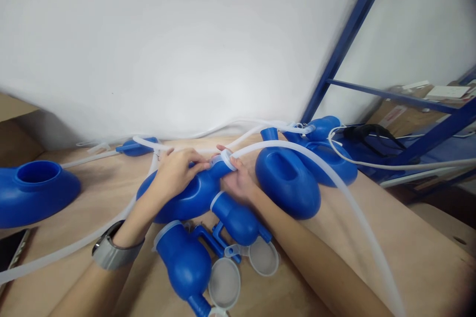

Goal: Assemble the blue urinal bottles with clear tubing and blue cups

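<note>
A blue plastic urinal bottle (201, 195) lies on the table, its neck pointing right. My right hand (241, 178) is wrapped round that neck from below and the right, with fingers at the white cap (227, 159). My left hand (180, 168), with a watch at the wrist, reaches over the bottle; its thumb and fingertips are pressed together at the top, close to the neck. What sits right under those fingertips is hidden. A translucent hose (297, 147) arches to the right from near the cap.
In front lie two smaller blue spouted pieces (186, 262) with round white lids (225, 283). More blue bottles stand at right (288, 183) and at left (37, 193). Hoses (70, 247) cross the wooden table (357, 257). A blue metal frame (345, 34) rises behind, right.
</note>
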Demonstrator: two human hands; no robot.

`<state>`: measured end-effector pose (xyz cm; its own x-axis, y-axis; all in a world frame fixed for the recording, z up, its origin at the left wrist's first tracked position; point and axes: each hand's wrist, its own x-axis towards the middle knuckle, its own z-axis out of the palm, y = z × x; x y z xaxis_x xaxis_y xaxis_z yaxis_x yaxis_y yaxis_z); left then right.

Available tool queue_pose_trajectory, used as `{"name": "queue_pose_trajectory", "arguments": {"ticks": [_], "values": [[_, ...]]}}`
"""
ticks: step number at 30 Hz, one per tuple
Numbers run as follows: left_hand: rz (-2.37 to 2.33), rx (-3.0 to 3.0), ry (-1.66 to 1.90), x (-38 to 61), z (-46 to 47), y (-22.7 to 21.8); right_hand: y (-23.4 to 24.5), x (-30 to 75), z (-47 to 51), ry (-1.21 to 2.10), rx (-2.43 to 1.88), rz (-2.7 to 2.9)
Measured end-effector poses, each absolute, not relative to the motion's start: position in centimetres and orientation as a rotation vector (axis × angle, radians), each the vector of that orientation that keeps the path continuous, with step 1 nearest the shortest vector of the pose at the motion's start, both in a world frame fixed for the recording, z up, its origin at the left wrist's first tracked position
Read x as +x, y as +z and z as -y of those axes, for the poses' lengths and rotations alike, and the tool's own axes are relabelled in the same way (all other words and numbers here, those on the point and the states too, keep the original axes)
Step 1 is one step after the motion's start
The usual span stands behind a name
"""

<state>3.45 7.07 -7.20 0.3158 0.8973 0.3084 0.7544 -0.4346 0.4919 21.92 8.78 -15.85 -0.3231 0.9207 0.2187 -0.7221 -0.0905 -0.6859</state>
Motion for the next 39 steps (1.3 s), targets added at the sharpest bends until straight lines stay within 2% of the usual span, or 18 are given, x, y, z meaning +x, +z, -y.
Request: {"name": "queue_pose_trajectory", "arguments": {"ticks": [10,24,30,39], "values": [[-1.191,2.713,0.933,2.6,-6.9,-8.9,-15.8,22.4,-9.1,1.685,-0.334,0.931],[-1.142,2.803,0.991,2.3,-6.8,-9.8,-15.1,22.5,-8.7,1.637,-0.353,1.000],[-1.011,2.937,1.215,2.0,-6.8,-11.4,-14.9,22.8,-8.8,1.643,-0.387,1.052],[-0.976,2.852,1.298,2.1,-7.0,-11.4,-15.5,23.0,-9.2,1.642,-0.367,1.068]]}}
